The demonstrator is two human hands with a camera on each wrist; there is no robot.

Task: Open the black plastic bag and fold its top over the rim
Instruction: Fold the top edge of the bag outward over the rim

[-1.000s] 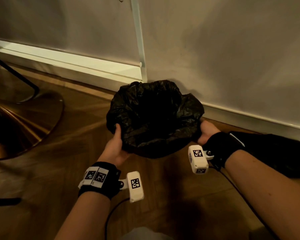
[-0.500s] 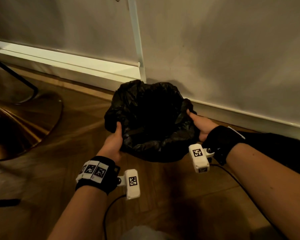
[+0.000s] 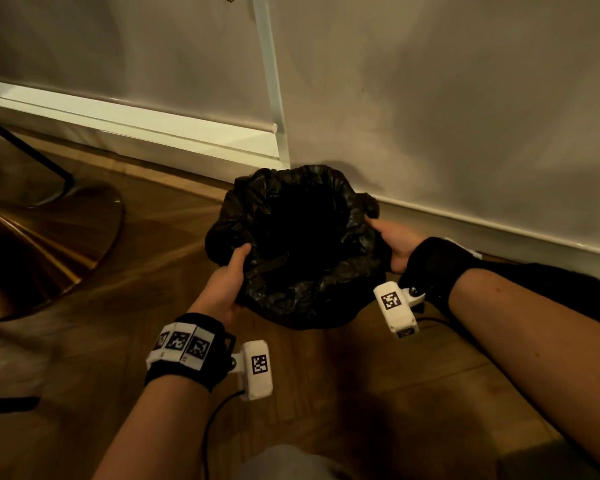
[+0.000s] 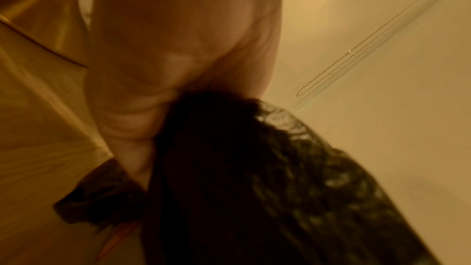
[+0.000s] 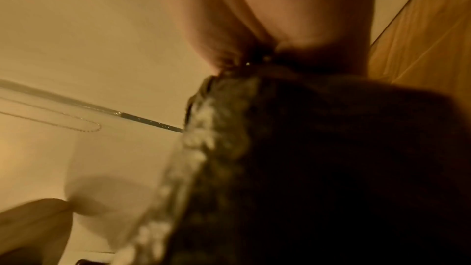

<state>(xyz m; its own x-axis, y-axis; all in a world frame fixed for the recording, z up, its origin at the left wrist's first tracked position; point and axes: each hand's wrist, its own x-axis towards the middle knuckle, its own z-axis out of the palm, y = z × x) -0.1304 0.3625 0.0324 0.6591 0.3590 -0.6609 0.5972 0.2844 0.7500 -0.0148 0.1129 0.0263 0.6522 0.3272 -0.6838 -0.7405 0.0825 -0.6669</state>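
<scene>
Since a moment ago your right hand (image 3: 394, 239) has climbed from low on the outside of the black plastic bag (image 3: 298, 247) up to its top edge, while your left hand (image 3: 226, 284) has kept its place on the near left edge. Both hands are curled on the film: the left thumb lies over the lip with its fingers hidden underneath, and the right wrist view shows a gather of plastic pinched between thumb and fingers.

The bag stands on the wooden floor (image 3: 326, 393) against the wall (image 3: 465, 116), directly ahead of you, mouth up and spread between your hands. It lies to the right of your left hand and to the left of your right, so the line joining your grips crosses the opening from side to side. Neither hand is clearly nearer; both touch it. The rim itself is hidden under plastic. Folding likely means drawing each edge outward and down, away from the opening.
</scene>
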